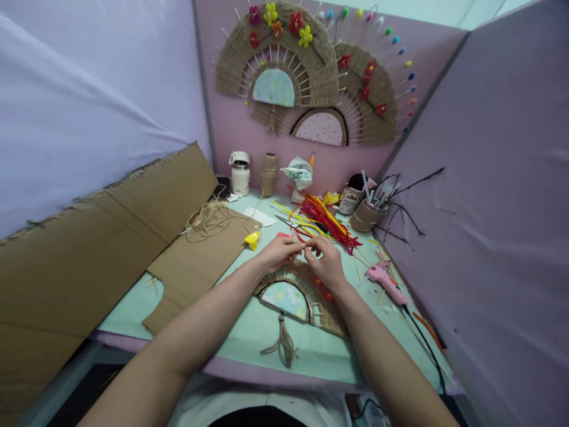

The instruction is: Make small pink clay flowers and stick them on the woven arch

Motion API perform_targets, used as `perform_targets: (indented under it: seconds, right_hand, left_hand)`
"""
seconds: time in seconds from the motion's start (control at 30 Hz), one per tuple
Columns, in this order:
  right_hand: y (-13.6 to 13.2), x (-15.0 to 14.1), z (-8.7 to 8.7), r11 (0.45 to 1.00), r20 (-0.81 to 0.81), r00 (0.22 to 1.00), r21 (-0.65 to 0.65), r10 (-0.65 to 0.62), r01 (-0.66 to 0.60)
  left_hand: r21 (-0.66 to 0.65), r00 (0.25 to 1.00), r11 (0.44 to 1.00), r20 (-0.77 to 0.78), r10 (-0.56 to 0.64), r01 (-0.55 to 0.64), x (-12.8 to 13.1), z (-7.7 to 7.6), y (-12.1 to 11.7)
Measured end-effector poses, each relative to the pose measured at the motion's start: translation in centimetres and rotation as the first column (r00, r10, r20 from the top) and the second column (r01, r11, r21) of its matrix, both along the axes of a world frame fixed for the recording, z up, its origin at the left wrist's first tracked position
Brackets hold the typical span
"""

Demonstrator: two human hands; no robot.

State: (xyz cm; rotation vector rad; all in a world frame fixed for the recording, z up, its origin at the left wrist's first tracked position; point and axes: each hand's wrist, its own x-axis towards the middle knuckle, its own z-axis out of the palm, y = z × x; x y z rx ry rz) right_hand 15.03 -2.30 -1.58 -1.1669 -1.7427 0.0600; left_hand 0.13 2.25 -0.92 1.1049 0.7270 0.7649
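Note:
My left hand [281, 251] and my right hand [325, 261] meet over the table, fingertips pinched together around a short red pipe cleaner [301, 237], mostly hidden by the fingers. Below them lies a half-round twine-woven fan [331, 314] with a blue-green patterned half circle [287, 298], red flowers [328, 295] and a twine tassel [281, 344]. My forearms cover parts of the fan. Just beyond my fingers are scissors [291, 224] and a bundle of red, orange and yellow pipe cleaners [329, 220]. A yellow piece [252, 239] sits left of my left hand.
Cardboard [200, 261] and loose twine [208, 219] lie left. A pink glue gun [386, 283] with a black cord rests right. Behind stand a white bottle [240, 175], a twine spool [269, 175] and a pot of pens [367, 214]. Finished fans [322, 77] hang on the back panel.

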Motion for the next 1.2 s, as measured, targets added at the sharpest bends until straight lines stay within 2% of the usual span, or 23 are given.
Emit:
perform_targets:
  seconds: [0.13,0.23,0.4,0.53,0.7,0.8,0.87,0.93,1.2]
  right_hand:
    - [0.0,0.0,-0.1,0.999,0.037,0.998,0.011,-0.049,0.049]
    - [0.0,0.1,0.0,0.996,-0.043,0.995,-0.017,-0.09,0.089]
    - [0.2,0.6,0.4,0.982,-0.332,0.93,-0.149,-0.16,0.116]
    - [1.0,1.3,0.3,0.973,-0.38,0.911,-0.215,-0.163,0.084]
    - [3.3,1.5,0.9,0.957,-0.147,0.988,-0.289,-0.047,0.002]
    - [5.1,0.9,1.1,0.958,0.047,0.999,-0.284,-0.02,0.033]
    - [6.1,0.2,1.0,0.96,0.22,0.975,-0.263,-0.034,0.093]
    - [6.8,-0.5,0.6,0.96,0.309,0.95,-0.254,-0.036,0.119]
    - [6.3,-1.4,-0.4,0.96,0.469,0.883,-0.24,-0.013,0.142]
  left_hand:
    - [0.101,0.997,0.995,-0.079,0.016,-0.008,0.1,0.2,-0.1]
    - [0.126,0.998,0.992,-0.052,0.037,-0.03,0.0,0.2,0.1]
    - [-0.061,0.967,0.981,0.167,0.193,-0.186,-0.9,0.6,1.4]
    - [-0.169,0.922,0.952,0.255,0.292,-0.255,-1.9,1.0,2.5]
    - [-0.196,0.909,0.942,0.268,0.319,-0.272,-2.3,1.2,2.8]
    - [-0.17,0.906,0.946,0.283,0.314,-0.275,-2.3,1.1,2.8]
    - [-0.18,0.905,0.946,0.289,0.314,-0.27,-2.4,1.0,2.9]
    - [-0.218,0.9,0.939,0.291,0.324,-0.268,-2.5,0.8,3.0]
    - [-0.34,0.885,0.892,0.253,0.392,-0.298,-2.2,0.3,3.2]
